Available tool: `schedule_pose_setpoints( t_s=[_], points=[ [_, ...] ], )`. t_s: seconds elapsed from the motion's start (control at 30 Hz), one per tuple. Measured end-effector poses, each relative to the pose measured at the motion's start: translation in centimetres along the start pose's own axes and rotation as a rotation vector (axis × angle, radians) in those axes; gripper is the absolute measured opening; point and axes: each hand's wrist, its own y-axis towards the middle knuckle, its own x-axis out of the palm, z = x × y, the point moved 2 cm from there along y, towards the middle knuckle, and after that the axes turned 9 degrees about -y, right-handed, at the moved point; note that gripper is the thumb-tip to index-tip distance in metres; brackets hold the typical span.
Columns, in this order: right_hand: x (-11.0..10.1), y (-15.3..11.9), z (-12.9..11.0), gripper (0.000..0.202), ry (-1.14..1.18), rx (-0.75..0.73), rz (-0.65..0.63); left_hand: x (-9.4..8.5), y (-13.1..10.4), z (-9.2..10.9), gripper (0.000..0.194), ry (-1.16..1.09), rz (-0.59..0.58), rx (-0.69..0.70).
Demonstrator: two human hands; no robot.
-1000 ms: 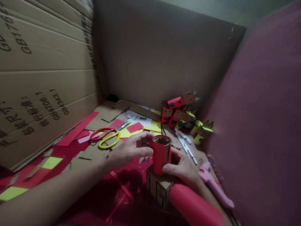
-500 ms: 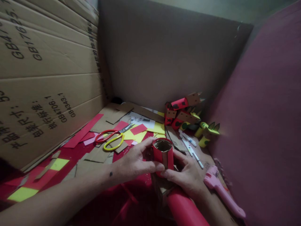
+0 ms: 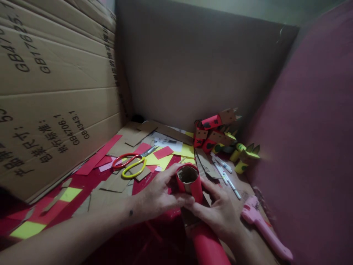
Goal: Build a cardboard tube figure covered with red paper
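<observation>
Between my two hands stands a short cardboard tube wrapped in red paper, its open end facing up. My left hand is closed round its left side, thumb across the front. From the right, my right hand grips the same tube, its thumb low near the left thumb. A narrow strip of bare brown card shows on the tube's front. Below it, close to my right wrist, lies a larger red roll.
Scissors with red and yellow handles lie on paper and cardboard scraps. White markers and a pink glue gun are to the right. Decorated red tube figures and yellow ones stand behind. A cardboard panel rises at left.
The red-wrapped tube has turned slightly in my hands, so less of the bare strip shows. Both hands still hold it, and the view has shifted a little.
</observation>
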Motion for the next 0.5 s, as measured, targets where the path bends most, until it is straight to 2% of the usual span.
schedule_pose_setpoints(
  t_s=[0.27, 0.5],
  points=[
    [0.07, -0.1, -0.07, 0.052, -0.063, -0.142, 0.044, 0.14, -0.13, 0.29, 0.049, 0.069, 0.012, 0.063],
    [-0.07, -0.02, -0.14, 0.05, -0.095, -0.144, 0.06, 0.23, -0.24, 0.34, 0.043, 0.12, 0.003, 0.096]
  ],
)
